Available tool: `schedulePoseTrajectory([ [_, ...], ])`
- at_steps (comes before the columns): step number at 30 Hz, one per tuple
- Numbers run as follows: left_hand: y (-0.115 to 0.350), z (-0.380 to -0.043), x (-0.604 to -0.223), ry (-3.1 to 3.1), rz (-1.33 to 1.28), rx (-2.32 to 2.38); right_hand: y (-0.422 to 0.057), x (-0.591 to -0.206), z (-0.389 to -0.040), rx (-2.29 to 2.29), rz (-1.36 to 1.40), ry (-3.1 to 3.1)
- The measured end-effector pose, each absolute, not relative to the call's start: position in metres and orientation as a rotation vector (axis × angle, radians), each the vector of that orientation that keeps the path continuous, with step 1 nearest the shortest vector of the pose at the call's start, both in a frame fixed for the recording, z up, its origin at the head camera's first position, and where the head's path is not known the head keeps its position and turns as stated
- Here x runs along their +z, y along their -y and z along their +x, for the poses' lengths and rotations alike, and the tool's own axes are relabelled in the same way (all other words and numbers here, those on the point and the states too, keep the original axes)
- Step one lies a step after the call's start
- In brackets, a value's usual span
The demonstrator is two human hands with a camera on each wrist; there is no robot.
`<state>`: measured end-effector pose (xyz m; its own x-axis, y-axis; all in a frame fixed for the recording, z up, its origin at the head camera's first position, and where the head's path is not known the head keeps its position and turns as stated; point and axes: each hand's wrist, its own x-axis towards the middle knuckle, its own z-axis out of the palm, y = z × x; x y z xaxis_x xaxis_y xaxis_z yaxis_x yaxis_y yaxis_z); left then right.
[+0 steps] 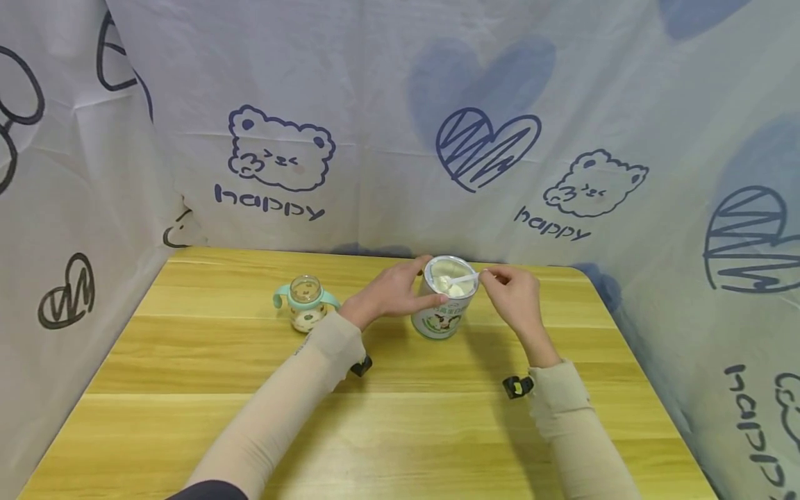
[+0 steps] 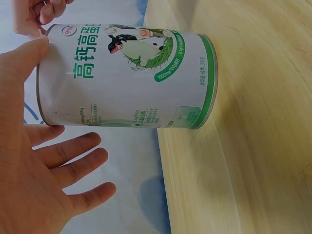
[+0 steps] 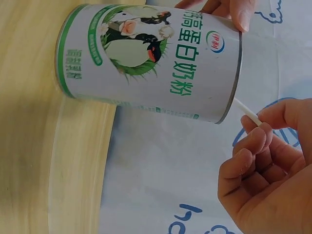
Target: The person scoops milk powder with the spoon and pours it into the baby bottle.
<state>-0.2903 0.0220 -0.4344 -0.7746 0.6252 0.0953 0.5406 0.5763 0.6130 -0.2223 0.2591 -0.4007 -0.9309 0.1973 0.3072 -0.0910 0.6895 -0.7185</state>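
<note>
A white and green milk powder can (image 1: 440,321) with a cow picture is at the back of the wooden table, its top uncovered. My left hand (image 1: 394,290) grips it near the rim between thumb and index finger; in the left wrist view the other fingers of this left hand (image 2: 53,170) spread out beside the can (image 2: 126,78). With thumb and fingertips my right hand (image 1: 515,297) pinches the thin handle of a white scoop (image 1: 464,278). The scoop's head is inside the can, among pale powder. In the right wrist view, only the handle (image 3: 247,112) shows past the rim.
Left of the can stands a baby bottle (image 1: 306,312) with mint-green handles and an uncovered top, close to my left wrist. A printed cloth (image 1: 387,173) hangs behind and at both sides of the wooden table (image 1: 400,430).
</note>
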Motion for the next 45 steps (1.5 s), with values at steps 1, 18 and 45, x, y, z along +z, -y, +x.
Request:
schedulePoseTrajectory([
  [1,-0.022,-0.29,-0.434,-2.672,0.992,0.968,-0.259,-0.4,-0.222,1.141,-0.105,2.542],
  [18,-0.016,-0.29,-0.432,-2.692,0.966,0.926,-0.263,-0.393,-0.227,1.541,-0.36,2.49],
  [45,0.011,-0.293,-0.42,-2.765,0.949,0.887,-0.259,-0.363,-0.226,1.557,-0.332,2.418],
])
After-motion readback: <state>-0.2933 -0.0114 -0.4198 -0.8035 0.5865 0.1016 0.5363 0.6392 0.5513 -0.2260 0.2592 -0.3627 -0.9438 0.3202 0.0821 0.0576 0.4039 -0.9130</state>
